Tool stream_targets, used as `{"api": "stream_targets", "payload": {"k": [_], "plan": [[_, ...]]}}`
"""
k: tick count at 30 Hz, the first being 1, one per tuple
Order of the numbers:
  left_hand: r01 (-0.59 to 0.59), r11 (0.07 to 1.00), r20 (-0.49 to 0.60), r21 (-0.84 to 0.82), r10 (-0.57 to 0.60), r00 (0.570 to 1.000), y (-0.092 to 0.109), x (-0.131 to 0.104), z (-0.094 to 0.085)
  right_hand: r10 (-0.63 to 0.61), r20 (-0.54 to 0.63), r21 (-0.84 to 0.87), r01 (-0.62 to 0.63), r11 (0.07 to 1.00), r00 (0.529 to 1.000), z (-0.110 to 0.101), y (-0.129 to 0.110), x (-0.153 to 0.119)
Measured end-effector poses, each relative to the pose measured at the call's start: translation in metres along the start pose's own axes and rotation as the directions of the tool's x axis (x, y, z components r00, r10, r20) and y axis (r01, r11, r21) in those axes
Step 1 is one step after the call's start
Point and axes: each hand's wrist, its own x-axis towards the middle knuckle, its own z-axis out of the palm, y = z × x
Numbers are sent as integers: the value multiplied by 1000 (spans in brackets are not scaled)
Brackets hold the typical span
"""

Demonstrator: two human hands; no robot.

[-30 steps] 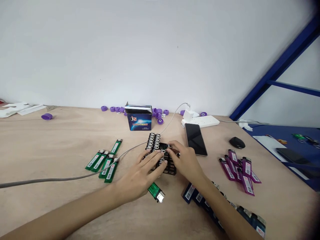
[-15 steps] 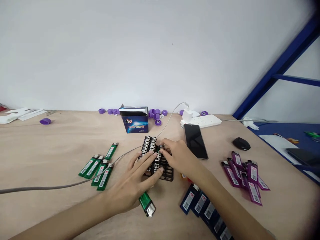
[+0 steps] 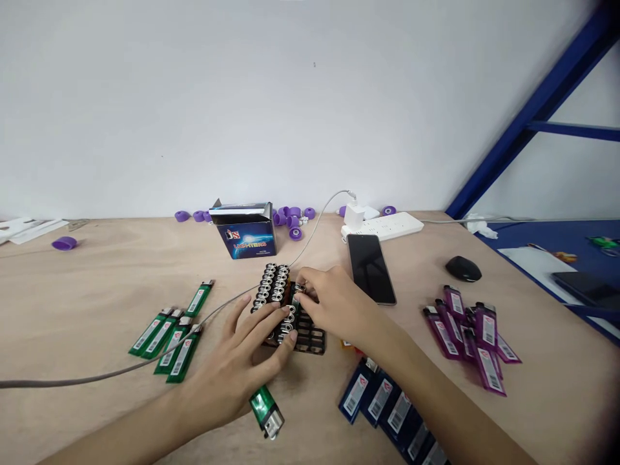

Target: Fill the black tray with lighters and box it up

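Note:
A black grid tray (image 3: 312, 340) stands at the middle of the table, its left part filled with rows of lighters, metal tops up (image 3: 279, 284). My left hand (image 3: 237, 361) lies over the tray's near left side, fingers apart on the lighter tops. Under its palm a green lighter (image 3: 266, 413) sticks out toward me; whether the hand grips it is hidden. My right hand (image 3: 334, 300) reaches in from the right, thumb and index finger pinched on a green lighter (image 3: 296, 297) at the tray's back.
Green lighters (image 3: 165, 342) lie left, blue ones (image 3: 378, 400) at front right, purple ones (image 3: 467, 336) farther right. Behind stand a lighter box (image 3: 249, 236) and purple caps (image 3: 290, 219). A phone (image 3: 371, 268), power strip (image 3: 387, 226) and mouse (image 3: 464, 268) lie right; a grey cable (image 3: 97, 378) crosses left.
The view has shifted, so most table items sit a little farther left. Both hands keep nearly the same pose at the tray.

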Motion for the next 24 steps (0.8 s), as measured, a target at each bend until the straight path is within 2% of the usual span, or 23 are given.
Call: {"api": "stream_targets", "payload": {"k": [13, 19, 24], "plan": [[-29, 999, 8, 25, 29, 1000, -1, 2, -3, -57, 65, -70, 61, 996, 996, -1, -6, -2], [-21, 999, -17, 31, 22, 1000, 0, 2, 0, -29, 2, -110, 29, 993, 1000, 1, -3, -1], [-23, 999, -24, 44, 24, 999, 1, 2, -2, -79, 99, -215, 99, 972, 992, -1, -13, -3]]}}
